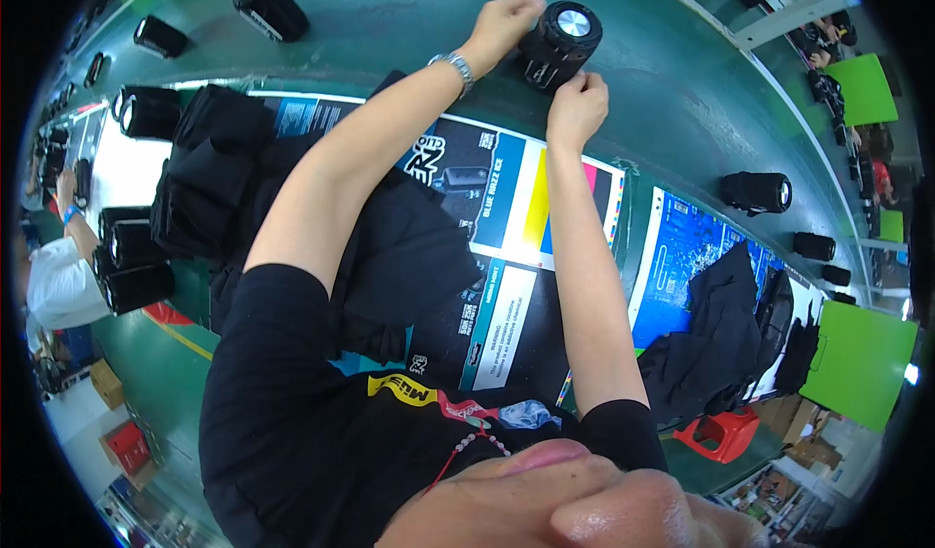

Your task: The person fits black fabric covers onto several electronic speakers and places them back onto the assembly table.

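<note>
A black cylindrical speaker (559,53) with a shiny silver disc on its end stands slightly tilted on the green work surface (399,12). My left hand (502,34), with a metal watch on the wrist, is at the speaker's upper left. Its fingers are drawn together; what lies between them is too small to make out. At the speaker's lower right, my right hand (579,112) is closed, its fingertips gripping the lower edge. Below my left forearm lies a heap of black cloth pieces (414,265), spread over printed sheets (516,226).
More black speakers stand at the far left (271,7) and at the right (757,192). Stacked black cloth (209,183) sits left of my arm, another cloth pile (706,339) at right. A co-worker's arm (73,202) shows at the left edge. A red stool (719,436) stands below.
</note>
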`<state>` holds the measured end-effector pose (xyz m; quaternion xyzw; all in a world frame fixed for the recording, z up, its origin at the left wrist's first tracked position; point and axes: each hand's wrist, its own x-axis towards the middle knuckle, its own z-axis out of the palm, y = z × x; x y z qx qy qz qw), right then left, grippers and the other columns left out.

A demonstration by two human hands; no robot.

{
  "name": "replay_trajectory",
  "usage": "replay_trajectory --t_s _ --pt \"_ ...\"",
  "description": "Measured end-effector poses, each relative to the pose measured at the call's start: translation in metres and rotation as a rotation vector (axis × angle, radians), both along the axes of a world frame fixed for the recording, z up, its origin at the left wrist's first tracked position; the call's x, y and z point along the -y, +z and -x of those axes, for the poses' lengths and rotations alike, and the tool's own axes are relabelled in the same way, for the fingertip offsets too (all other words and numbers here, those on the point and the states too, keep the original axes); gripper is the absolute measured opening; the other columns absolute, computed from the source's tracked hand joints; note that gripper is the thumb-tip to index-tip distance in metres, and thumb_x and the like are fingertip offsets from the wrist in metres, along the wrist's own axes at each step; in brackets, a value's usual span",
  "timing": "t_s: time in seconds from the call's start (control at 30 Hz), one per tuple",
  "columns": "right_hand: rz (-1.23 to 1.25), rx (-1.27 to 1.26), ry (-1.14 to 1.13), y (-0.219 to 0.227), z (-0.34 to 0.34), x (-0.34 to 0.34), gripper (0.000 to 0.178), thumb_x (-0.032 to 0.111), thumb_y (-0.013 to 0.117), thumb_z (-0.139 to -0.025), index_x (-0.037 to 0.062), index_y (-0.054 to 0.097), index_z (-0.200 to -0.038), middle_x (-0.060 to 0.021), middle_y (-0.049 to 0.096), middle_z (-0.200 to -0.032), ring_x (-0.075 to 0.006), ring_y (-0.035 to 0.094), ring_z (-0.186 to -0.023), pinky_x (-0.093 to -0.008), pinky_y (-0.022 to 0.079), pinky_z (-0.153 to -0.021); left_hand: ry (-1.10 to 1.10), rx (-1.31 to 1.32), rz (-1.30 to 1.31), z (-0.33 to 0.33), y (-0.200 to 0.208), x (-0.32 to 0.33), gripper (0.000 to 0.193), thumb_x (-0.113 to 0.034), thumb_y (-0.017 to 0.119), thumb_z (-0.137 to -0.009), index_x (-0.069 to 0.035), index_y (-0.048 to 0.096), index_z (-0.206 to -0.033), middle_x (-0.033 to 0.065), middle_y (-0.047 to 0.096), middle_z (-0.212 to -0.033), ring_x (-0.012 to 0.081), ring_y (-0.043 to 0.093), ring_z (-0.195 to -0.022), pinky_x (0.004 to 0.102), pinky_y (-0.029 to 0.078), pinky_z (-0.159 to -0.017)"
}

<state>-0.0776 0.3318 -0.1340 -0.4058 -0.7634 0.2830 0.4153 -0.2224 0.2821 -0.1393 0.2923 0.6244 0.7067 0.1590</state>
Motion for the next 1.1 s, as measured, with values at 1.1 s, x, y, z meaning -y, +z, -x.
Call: replay_trajectory --t_s 1.1 --pt "0.990 -0.372 0.822 0.124 -0.111 0.040 0.071 0.064 0.044 -0.088 -0.0019 0.058 -0.111 -0.0139 0.066 -0.096 -0.0195 0.066 -0.082 -0.0355 0.059 -0.066 0.136 0.730 -0.486 -0.151 0.128 0.063 0.053 -0.047 0.021 -0.100 -0.008 0.056 -0.107 0.0158 0.065 -0.095 0.0317 0.065 -0.087 0.0444 0.055 -0.081"
